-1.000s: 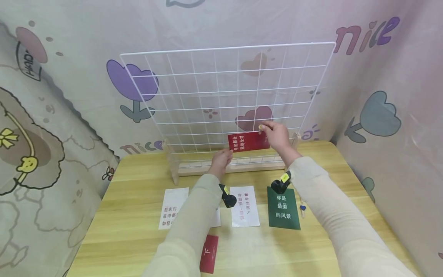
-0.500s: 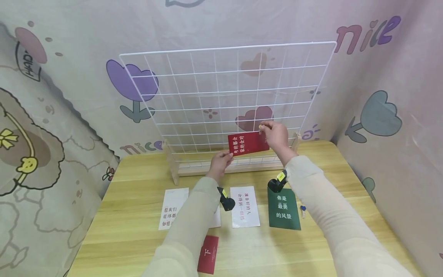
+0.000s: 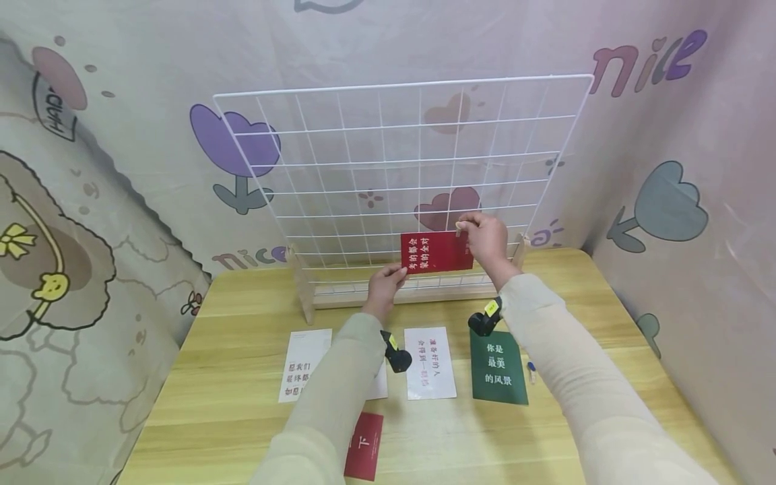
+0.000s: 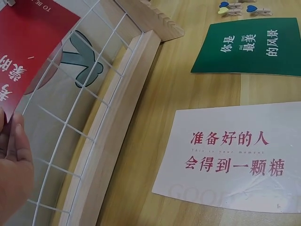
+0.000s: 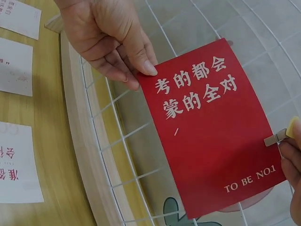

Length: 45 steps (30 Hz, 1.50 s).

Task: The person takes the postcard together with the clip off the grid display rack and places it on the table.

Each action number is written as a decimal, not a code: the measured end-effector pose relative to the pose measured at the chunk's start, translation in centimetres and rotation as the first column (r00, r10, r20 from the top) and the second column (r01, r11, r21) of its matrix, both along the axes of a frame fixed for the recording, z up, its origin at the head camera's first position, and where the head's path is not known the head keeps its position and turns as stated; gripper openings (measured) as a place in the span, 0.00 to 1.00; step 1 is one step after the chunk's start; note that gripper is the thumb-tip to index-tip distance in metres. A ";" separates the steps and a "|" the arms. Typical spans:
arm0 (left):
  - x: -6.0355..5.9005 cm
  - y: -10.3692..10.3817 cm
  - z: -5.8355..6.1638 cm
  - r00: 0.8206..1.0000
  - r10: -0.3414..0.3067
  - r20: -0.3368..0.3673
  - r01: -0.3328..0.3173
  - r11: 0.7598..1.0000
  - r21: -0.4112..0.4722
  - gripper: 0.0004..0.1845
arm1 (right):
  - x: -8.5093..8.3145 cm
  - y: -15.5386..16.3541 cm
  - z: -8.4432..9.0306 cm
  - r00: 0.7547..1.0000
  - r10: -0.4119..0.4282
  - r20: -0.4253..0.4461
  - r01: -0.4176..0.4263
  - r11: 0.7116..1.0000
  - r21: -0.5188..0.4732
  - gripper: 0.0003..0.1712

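Observation:
A red card (image 3: pixel 433 251) with pale characters is held sideways in front of the white wire grid (image 3: pixel 388 175), low on its right half. My left hand (image 3: pixel 384 286) pinches its lower left corner between thumb and fingers, plainest in the right wrist view. At the other end my right hand (image 3: pixel 488 244) pinches a small wooden clothespin (image 5: pixel 276 138) with a yellow top. The clothespin's jaws overlap the card's upper edge, close to the grid wires. Part of the right hand lies outside the right wrist view.
Wooden feet and a base bar (image 3: pixel 448 291) carry the grid. On the table (image 3: pixel 230 350) lie white cards (image 3: pixel 430 364), a green card (image 3: pixel 499 367) and another red card (image 3: pixel 365 446), partly under the left sleeve. More clothespins (image 4: pixel 259 10) lie beyond the green card.
The red card has levelled out from a slight tilt, and its lower edge has come down a little. Both hands keep nearly the same places.

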<state>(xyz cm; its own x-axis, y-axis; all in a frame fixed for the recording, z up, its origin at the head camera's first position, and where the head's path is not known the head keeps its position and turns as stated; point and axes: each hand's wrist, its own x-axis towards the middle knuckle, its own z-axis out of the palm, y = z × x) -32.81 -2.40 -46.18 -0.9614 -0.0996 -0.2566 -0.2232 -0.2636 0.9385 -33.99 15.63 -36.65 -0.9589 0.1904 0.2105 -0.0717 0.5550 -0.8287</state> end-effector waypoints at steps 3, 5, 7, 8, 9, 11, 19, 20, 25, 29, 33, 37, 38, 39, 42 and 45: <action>0.1 -0.1 0.0 1.000 0.009 -0.007 -0.009 1.000 0.006 0.11 | 0.0 -0.1 -0.2 0.999 -0.014 -0.033 0.014 1.000 0.022 0.09; 0.2 -0.1 0.1 1.000 0.012 -0.014 -0.012 1.000 0.011 0.11 | 0.0 -0.1 -0.3 0.999 -0.020 -0.050 0.021 0.999 0.026 0.09; 0.3 -0.2 0.1 1.000 0.011 -0.017 -0.011 1.000 0.013 0.11 | 0.0 -0.2 -0.3 0.998 -0.025 -0.063 0.026 0.999 0.020 0.08; 0.3 -0.3 0.1 1.000 0.010 -0.019 -0.010 1.000 0.013 0.11 | 0.0 -0.2 -0.4 0.997 -0.029 -0.067 0.029 0.999 0.012 0.08; 0.4 -0.3 0.1 1.000 0.007 -0.022 -0.007 1.000 0.011 0.11 | 0.1 -0.2 -0.4 0.997 -0.032 -0.071 0.033 0.999 0.007 0.08; 0.5 -0.4 0.1 1.000 0.006 -0.024 -0.005 1.000 0.002 0.10 | 0.2 -0.2 -0.4 0.997 -0.036 -0.071 0.036 0.999 -0.014 0.08; 0.8 -0.5 0.2 1.000 -0.014 -0.014 0.014 1.000 -0.020 0.09 | 0.4 -0.3 -0.7 0.990 -0.087 -0.111 0.085 0.996 -0.020 0.08; 0.8 -0.5 0.2 1.000 -0.018 -0.015 0.018 1.000 -0.019 0.10 | 0.4 -0.3 -0.7 0.988 -0.095 -0.121 0.095 0.995 -0.006 0.08; 0.9 -0.5 0.3 1.000 -0.019 -0.017 0.019 1.000 -0.022 0.10 | 0.4 -0.5 -0.6 0.985 -0.100 -0.138 0.100 0.995 0.000 0.08; 0.9 -0.5 0.4 1.000 -0.025 -0.015 0.025 1.000 -0.019 0.10 | 0.5 -0.5 -0.5 0.984 -0.106 -0.145 0.103 0.994 -0.030 0.08; 1.1 -0.6 0.4 1.000 -0.030 -0.008 0.029 0.999 -0.017 0.10 | 0.7 -0.5 -0.4 0.981 -0.104 -0.165 0.095 0.994 -0.062 0.07; 1.3 -0.7 0.1 0.999 -0.032 -0.013 0.032 0.999 -0.015 0.10 | 0.8 -0.3 -0.3 0.978 -0.093 -0.184 0.085 0.995 -0.053 0.08; 1.4 -0.8 0.1 0.999 -0.032 -0.014 0.032 0.999 -0.011 0.10 | 0.9 -0.2 -0.3 0.978 -0.092 -0.187 0.084 0.995 -0.048 0.08; 1.4 -0.8 0.0 0.999 -0.033 -0.016 0.033 0.999 -0.014 0.10 | 0.9 -0.2 -0.3 0.979 -0.089 -0.184 0.082 0.996 -0.045 0.08; 1.7 -0.9 0.0 0.999 -0.037 -0.007 0.037 0.999 -0.020 0.10 | 1.0 -0.2 -0.4 0.982 -0.087 -0.168 0.082 0.996 -0.037 0.08; 1.9 -0.9 0.0 0.999 -0.046 0.001 0.046 0.998 -0.033 0.10 | 1.1 -0.2 -0.4 0.987 -0.087 -0.136 0.082 0.996 -0.042 0.08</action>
<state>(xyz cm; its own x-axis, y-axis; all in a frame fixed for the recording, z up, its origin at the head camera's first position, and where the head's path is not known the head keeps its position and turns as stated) -30.90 -3.28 -46.13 -0.9652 -0.0633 -0.2537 -0.2342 -0.2223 0.9464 -32.91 15.48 -37.08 -0.9011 0.2797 0.3312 -0.1406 0.5340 -0.8337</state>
